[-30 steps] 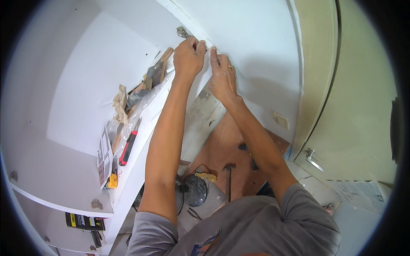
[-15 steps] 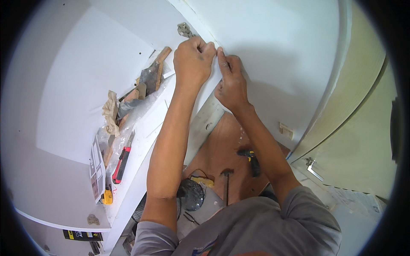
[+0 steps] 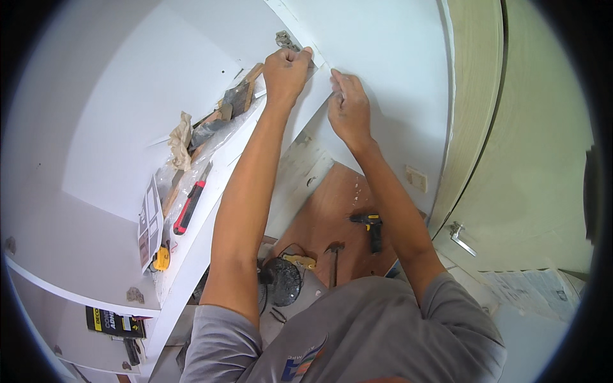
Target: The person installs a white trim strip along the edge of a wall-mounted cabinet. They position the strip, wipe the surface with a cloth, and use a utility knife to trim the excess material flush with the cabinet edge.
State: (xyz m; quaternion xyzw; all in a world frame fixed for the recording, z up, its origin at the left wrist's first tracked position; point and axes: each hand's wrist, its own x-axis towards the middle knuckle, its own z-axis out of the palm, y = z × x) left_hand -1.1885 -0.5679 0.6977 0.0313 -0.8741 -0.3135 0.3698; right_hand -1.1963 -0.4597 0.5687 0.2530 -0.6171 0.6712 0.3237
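Note:
My left hand [image 3: 285,75] is closed, thumb and fingers pinched at the edge of a white board [image 3: 303,96], just below a metal hinge [image 3: 283,38] on the cabinet. My right hand [image 3: 350,112] is just to its right, fingers curled, their tips at the same edge against the white wall panel [image 3: 399,76]. What either hand grips is too small or hidden to make out. Beside my left forearm, wood offcuts [image 3: 252,80], crumpled paper [image 3: 180,140], a red-and-black utility knife [image 3: 189,207], a yellow tape measure [image 3: 162,257] and a printed sheet [image 3: 150,223] lie along the ledge.
A drill [image 3: 373,233] and hammer [image 3: 334,252] lie on a brown board [image 3: 319,210] below, beside a dark round object [image 3: 285,287]. A pale door with a lever handle [image 3: 463,242] stands at right. Lower left, cabinet shelves [image 3: 83,287] hold a black-and-yellow container [image 3: 115,322].
Compared with half a second ago, my left hand sits a little higher in the view and slightly farther from my right hand, whose fingertips stay at the board's edge. The drill now shows more fully.

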